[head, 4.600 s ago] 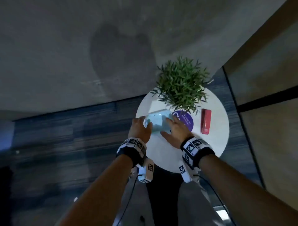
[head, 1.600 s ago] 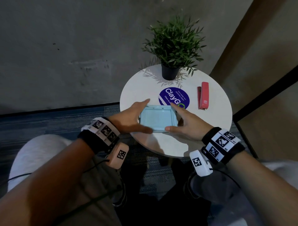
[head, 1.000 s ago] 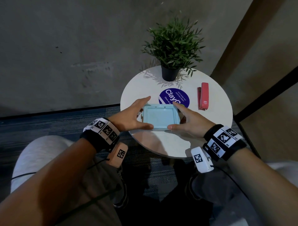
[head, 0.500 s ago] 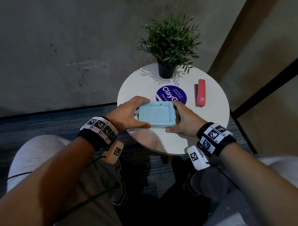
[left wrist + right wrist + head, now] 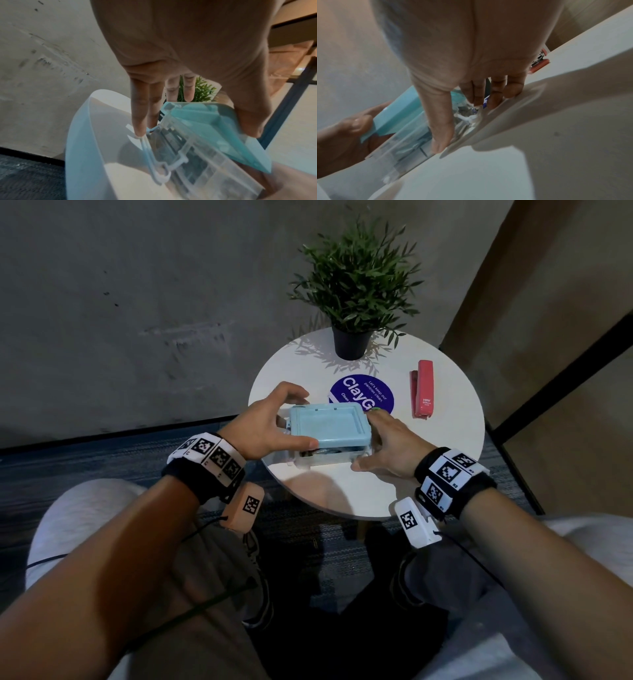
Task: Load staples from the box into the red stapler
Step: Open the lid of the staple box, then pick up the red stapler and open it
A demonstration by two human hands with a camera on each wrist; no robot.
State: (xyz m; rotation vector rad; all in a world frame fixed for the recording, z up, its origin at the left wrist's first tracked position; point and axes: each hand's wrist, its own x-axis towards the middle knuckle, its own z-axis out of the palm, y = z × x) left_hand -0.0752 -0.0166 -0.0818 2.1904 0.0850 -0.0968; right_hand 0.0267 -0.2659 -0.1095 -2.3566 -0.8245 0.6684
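The near part of the small round white table (image 5: 346, 501) is bare; the clear plastic box with light blue lid (image 5: 329, 429) and both hands block its middle; the red stapler (image 5: 424, 393) lies right, open from above; the green potted plant (image 5: 352, 289) closes the far edge.

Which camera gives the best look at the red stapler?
The head view: the whole stapler lies in plain sight on the table, right of the box. The right wrist view catches only one end behind the hand; the left wrist view misses it.

Left hand (image 5: 263, 426) thumb forward, fingers curled — right hand (image 5: 387, 446) fingers pointing down, both forearms extended
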